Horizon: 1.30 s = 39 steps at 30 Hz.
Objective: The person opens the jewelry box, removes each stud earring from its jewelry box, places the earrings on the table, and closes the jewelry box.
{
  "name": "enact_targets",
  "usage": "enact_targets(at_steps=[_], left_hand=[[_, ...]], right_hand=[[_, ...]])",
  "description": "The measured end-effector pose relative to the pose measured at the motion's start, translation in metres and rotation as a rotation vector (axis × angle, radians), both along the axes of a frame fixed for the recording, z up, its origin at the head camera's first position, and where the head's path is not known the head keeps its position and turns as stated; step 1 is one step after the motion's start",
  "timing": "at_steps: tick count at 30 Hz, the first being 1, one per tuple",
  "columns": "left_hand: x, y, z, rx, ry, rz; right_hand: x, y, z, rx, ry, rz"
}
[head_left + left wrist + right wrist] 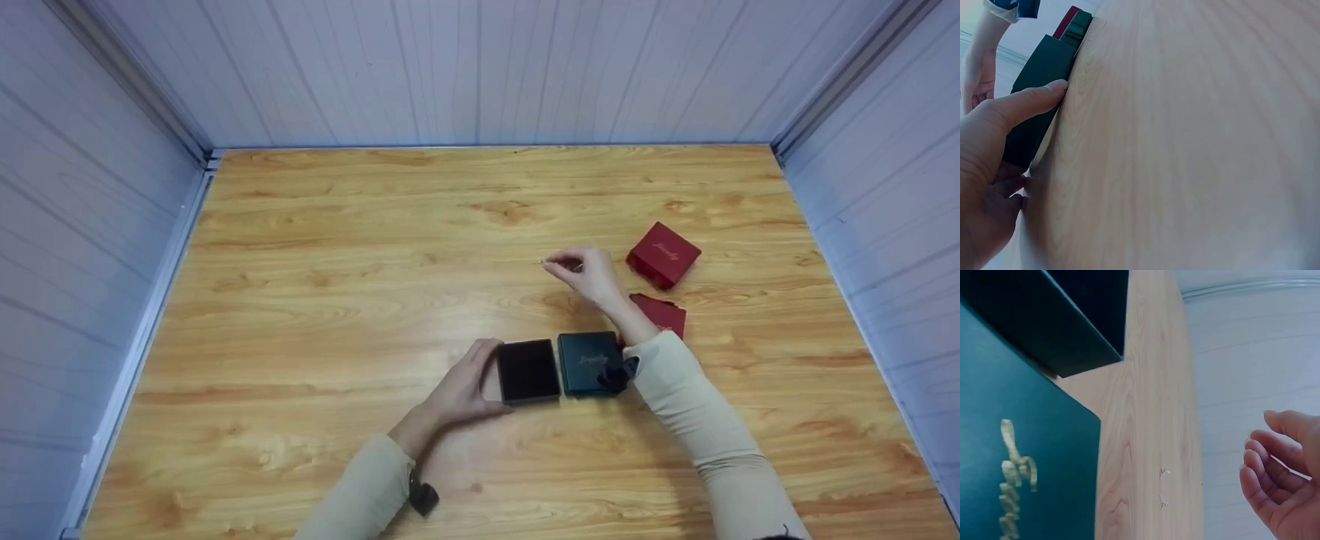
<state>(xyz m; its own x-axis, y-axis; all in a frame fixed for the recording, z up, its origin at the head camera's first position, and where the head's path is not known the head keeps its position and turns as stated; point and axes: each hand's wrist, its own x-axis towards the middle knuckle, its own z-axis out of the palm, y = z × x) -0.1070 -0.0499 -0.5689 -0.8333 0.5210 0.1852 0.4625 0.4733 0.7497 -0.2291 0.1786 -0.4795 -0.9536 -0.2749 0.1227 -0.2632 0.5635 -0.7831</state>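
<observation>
My left hand grips an open dark green jewelry box from its left side. In the left wrist view, the thumb lies along one wall and the other fingers are partly hidden. A matching green lid with gold lettering lies just right of the box, under my right forearm. Beyond both, my right hand hovers over the table with bent fingers. The right wrist view shows its thumb and index fingertips apart and nothing visible between them. Two tiny earrings lie on the wood near that hand.
A red box with gold lettering sits at the right. Nearer, a second red piece is partly covered by the right forearm. Pale panel walls close off the back and sides of the wooden table.
</observation>
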Motion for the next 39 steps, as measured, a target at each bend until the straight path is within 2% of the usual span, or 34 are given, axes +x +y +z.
enact_targets(at_steps=[7, 10, 22, 25, 29, 32, 39], left_hand=[[0.000, 0.000, 0.000, 0.008, -0.011, -0.005], [0.000, 0.000, 0.001, 0.005, -0.017, -0.009], [0.000, 0.000, 0.001, 0.008, -0.016, 0.002], [0.000, 0.000, 0.001, 0.012, -0.013, 0.001], [0.000, 0.000, 0.000, 0.012, -0.016, -0.001], [0.000, 0.000, -0.001, 0.010, -0.023, -0.001], [0.000, 0.001, -0.002, 0.014, -0.014, 0.000]], right_hand=[[0.017, 0.007, -0.006, -0.025, 0.096, 0.089], [0.024, 0.010, -0.008, -0.040, 0.111, 0.113], [0.045, 0.024, -0.013, -0.065, 0.049, 0.162], [0.054, 0.024, -0.005, -0.064, 0.025, 0.179], [0.059, 0.031, -0.013, -0.048, 0.024, 0.212], [0.057, 0.041, -0.030, -0.033, 0.032, 0.250], [0.063, 0.052, -0.037, 0.052, 0.010, 0.360]])
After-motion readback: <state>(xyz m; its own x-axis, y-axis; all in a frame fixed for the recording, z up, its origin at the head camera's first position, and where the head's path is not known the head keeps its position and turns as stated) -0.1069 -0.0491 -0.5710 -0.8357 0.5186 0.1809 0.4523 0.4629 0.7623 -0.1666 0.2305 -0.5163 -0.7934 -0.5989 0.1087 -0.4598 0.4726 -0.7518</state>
